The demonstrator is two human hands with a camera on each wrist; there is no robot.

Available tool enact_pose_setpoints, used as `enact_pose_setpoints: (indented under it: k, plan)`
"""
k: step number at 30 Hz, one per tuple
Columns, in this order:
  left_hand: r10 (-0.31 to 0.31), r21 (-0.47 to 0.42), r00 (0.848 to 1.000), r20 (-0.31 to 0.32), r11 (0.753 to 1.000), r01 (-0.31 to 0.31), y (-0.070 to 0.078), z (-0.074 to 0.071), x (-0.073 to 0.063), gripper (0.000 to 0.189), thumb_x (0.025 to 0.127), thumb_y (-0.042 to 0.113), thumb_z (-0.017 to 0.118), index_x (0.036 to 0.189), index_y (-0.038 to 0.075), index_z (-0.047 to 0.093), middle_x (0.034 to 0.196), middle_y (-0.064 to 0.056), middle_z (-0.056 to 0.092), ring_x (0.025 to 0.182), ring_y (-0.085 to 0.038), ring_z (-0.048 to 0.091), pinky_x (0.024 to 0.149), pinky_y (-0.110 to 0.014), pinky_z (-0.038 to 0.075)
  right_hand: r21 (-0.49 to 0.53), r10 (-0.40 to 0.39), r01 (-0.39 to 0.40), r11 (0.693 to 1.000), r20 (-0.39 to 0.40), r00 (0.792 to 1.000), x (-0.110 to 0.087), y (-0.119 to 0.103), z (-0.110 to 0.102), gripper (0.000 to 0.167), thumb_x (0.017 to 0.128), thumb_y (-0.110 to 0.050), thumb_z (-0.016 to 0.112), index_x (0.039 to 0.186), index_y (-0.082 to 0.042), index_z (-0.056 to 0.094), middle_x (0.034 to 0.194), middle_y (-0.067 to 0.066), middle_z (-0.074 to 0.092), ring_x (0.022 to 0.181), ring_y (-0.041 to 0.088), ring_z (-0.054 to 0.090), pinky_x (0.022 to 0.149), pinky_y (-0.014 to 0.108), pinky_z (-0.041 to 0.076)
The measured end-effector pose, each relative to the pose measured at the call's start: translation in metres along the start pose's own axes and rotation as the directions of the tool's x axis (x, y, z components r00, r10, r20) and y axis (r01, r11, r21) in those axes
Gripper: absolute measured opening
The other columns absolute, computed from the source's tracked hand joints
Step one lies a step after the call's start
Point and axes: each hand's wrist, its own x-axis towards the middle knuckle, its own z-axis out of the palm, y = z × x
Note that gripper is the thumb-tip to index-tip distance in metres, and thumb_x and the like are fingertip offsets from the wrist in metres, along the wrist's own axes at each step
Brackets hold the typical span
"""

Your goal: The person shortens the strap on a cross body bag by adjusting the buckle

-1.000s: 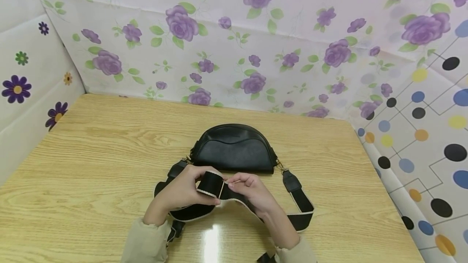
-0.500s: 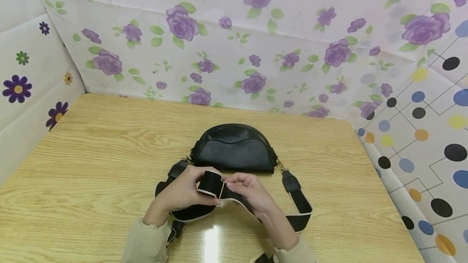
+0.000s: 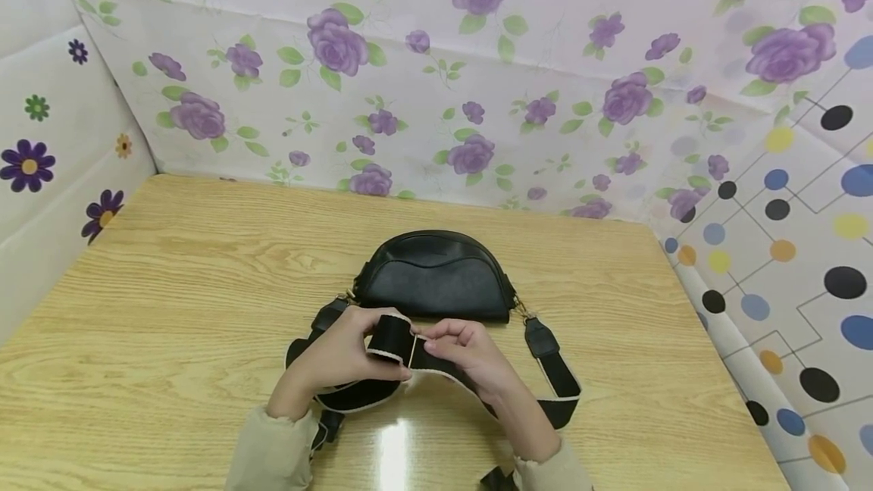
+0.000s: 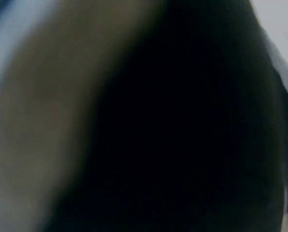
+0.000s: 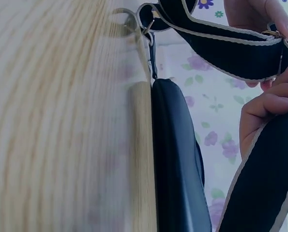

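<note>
A black half-moon bag [image 3: 436, 279] lies on the table, with a wide black, white-edged strap [image 3: 563, 376] clipped to both its ends. In front of it, my left hand [image 3: 341, 354] holds a raised loop of the strap between thumb and fingers. A thin gold slider buckle [image 3: 413, 351] crosses the webbing between my hands. My right hand [image 3: 470, 358] pinches the strap just right of that buckle. The right wrist view shows the doubled strap [image 5: 240, 53] running into the buckle, and fingers curled at the webbing. Dark blur fills most of the left wrist view.
The wooden table [image 3: 204, 264] meets a flower-print sheet [image 3: 409, 120] at the back and a dotted sheet [image 3: 784, 248] on the right. A short black strap end [image 3: 330, 426] lies by the left sleeve, and a small black piece [image 3: 496, 480] by the right sleeve.
The strap loop in my left hand stands slightly higher and rounder. Both hands keep nearly the same place and hold; the bag stays put.
</note>
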Motion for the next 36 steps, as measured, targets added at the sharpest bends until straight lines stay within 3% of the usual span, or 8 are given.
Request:
enact_pose_setpoints:
  k: [12,21,36]
  plan:
    - [-0.054,-0.025,0.998,0.015,0.998,0.055,-0.005,-0.002,-0.002,0.037,0.068,0.021,0.079,0.099,0.011,0.062,0.093,0.002,0.064,0.084,-0.013,0.060,0.075,-0.030,0.047,-0.020,0.028,-0.028,0.999,0.021,0.999,-0.004,-0.001,-0.009,0.016,0.083,0.004,0.055,0.081,-0.011,0.060,0.073,-0.005,0.062,0.066,0.005,0.055,0.060,0.018,0.045]
    - [-0.063,-0.044,0.998,0.016,0.997,0.064,-0.006,-0.001,-0.003,0.045,0.068,0.020,0.079,0.105,0.004,0.061,0.096,0.000,0.064,0.086,-0.013,0.059,0.075,-0.030,0.047,-0.043,-0.002,0.003,0.999,0.027,1.000,-0.004,0.001,-0.011,0.020,0.084,0.003,0.054,0.085,-0.013,0.064,0.078,-0.005,0.063,0.071,0.005,0.057,0.064,0.019,0.046]
    - [-0.058,-0.087,0.998,0.027,0.994,0.060,-0.006,0.000,-0.003,0.045,0.069,0.020,0.078,0.106,0.003,0.060,0.097,-0.002,0.064,0.088,-0.014,0.059,0.077,-0.031,0.046,-0.002,-0.026,0.026,1.000,0.019,0.999,-0.004,0.000,-0.006,0.022,0.084,0.006,0.051,0.084,-0.012,0.063,0.078,-0.003,0.064,0.072,0.006,0.057,0.063,0.018,0.046]
